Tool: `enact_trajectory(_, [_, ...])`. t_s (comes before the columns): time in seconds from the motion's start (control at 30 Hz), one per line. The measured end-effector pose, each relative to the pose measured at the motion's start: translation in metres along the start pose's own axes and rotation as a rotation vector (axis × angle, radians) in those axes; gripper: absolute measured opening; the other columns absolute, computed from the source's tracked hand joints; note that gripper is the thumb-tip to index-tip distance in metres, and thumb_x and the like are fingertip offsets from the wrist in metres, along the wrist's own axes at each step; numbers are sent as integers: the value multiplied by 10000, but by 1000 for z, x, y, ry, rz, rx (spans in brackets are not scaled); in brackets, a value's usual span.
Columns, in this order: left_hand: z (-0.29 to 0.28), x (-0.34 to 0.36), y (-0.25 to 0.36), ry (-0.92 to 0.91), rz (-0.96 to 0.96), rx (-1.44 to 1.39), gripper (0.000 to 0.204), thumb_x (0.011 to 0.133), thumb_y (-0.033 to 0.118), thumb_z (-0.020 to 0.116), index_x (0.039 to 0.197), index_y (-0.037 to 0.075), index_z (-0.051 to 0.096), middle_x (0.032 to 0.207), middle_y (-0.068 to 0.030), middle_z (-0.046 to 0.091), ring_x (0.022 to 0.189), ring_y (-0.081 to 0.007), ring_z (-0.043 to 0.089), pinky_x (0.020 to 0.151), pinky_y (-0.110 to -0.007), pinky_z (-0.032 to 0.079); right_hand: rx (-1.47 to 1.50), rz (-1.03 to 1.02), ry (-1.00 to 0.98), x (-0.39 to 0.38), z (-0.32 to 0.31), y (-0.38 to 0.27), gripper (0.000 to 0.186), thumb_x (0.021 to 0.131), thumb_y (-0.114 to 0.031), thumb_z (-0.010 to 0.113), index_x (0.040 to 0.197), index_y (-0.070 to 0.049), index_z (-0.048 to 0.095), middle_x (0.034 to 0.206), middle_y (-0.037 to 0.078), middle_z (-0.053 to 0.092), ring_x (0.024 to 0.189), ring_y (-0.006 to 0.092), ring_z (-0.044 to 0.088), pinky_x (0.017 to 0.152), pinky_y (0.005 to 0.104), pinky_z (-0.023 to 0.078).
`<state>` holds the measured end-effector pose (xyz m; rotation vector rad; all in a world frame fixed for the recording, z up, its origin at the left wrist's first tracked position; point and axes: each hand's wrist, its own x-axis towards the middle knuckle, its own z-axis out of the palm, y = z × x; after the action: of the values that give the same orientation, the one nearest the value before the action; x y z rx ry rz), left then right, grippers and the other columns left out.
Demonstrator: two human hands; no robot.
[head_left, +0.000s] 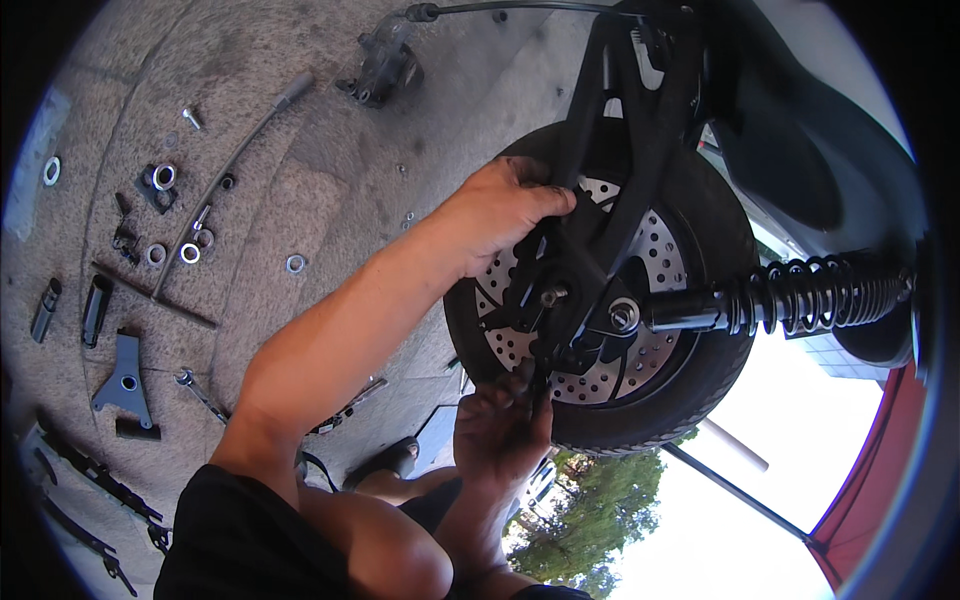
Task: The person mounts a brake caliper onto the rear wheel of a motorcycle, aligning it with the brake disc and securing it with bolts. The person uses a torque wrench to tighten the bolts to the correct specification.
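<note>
A black wheel frame arm (648, 150) runs down beside a wheel with a black tyre (735, 220) and a drilled brake disc (662, 250). My left hand (510, 210) is closed at the arm's left edge, thumb against it and fingers partly hidden behind. Lower down, my right hand (500, 430) has its fingers curled at a dark part under the axle area, by the disc's lower rim. What it holds is dark and I cannot make it out. A bolt end (553, 295) shows between the hands. A shock absorber (790, 297) joins the arm at a round nut (623, 316).
On the stone ground at left lie a long T-handle wrench (215, 215), a spanner (203, 395), a grey three-armed bracket (126, 380), two black sockets (97, 310), and several washers (296, 263). A brake caliper (385, 70) lies at the top, near a black cable (500, 8).
</note>
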<state>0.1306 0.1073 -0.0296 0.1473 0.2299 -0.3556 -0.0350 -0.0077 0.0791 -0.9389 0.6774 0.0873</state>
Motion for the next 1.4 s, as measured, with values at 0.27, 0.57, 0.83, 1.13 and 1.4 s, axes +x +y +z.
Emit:
enact_trajectory(0.27, [16,4,5,47,51,101,481,842,207,693,1146,-119,512,1004,-199,635,904,-239,637,828,-314,530,57,4,33,1,-6,1,443,934,-447,528,1210,-102,540,905,21,568,828,194,527,756,361,413])
enact_trajectory(0.57, [34,15,-18,438,280,515,520,902,332,636,1081,-149,549,957,-205,661,840,-215,648,747,-327,536,21,37,-108,0,-27,1,502,970,-484,427,1284,-104,525,1024,60,625,856,197,582,745,374,463])
enact_trajectory(0.83, [45,1,-18,386,290,491,447,940,309,591,1127,-92,529,938,-166,650,750,-233,669,618,-371,583,-46,225,-66,39,-69,48,398,991,-314,478,1273,-34,496,1023,123,619,806,197,581,698,325,466])
enact_trajectory(1.13, [46,4,-19,452,302,617,344,879,251,637,1147,38,615,979,-174,665,859,-287,667,721,-489,566,366,279,-387,68,-66,51,297,987,-322,506,1221,-140,527,1037,55,621,814,152,557,688,304,449])
enact_trajectory(1.4, [49,5,-17,428,314,675,336,906,302,592,1127,50,620,991,-168,665,879,-293,668,749,-492,563,432,314,-296,80,-56,49,223,960,-288,554,1134,-155,593,1004,43,650,800,159,576,712,316,479])
